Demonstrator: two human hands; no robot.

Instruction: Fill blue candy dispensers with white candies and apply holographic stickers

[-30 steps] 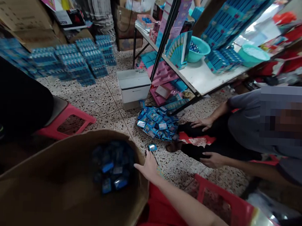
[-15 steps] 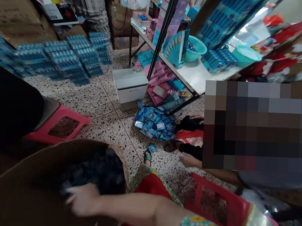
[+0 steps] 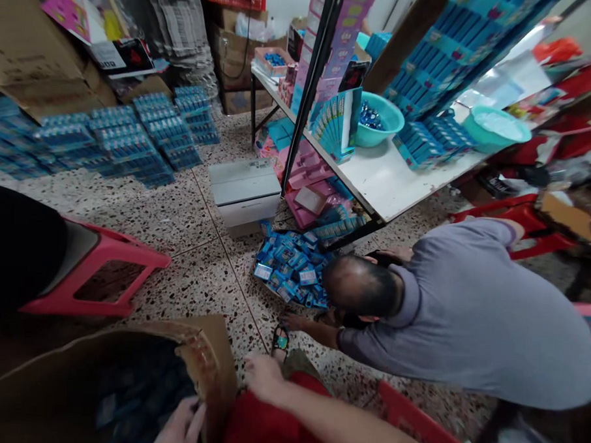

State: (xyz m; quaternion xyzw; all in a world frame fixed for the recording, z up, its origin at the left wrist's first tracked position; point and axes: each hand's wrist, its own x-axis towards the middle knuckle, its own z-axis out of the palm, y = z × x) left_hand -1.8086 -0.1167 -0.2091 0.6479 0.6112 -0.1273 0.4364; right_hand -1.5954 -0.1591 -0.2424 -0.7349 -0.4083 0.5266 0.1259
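A large cardboard box stands at the lower left, with many small dark blue boxes in its shaded inside. My left hand is at its near right rim, fingers bent against the cardboard wall. Just right of the box, above a red cloth on my lap, is my right hand. Its fingers are curled, and anything inside them is hidden. Ahead on the floor lies a heap of small blue boxes in a shallow round container, mostly covered by them.
A co-worker in a grey shirt bends beside the heap, one hand near the floor. A pink stool stands left. Beyond are a white carton, stacked blue packs and a white table with a turquoise basin.
My right hand has come out of the cardboard box and moved right. My left hand has come into view at the rim. The co-worker has leaned forward and left, and the view has shifted.
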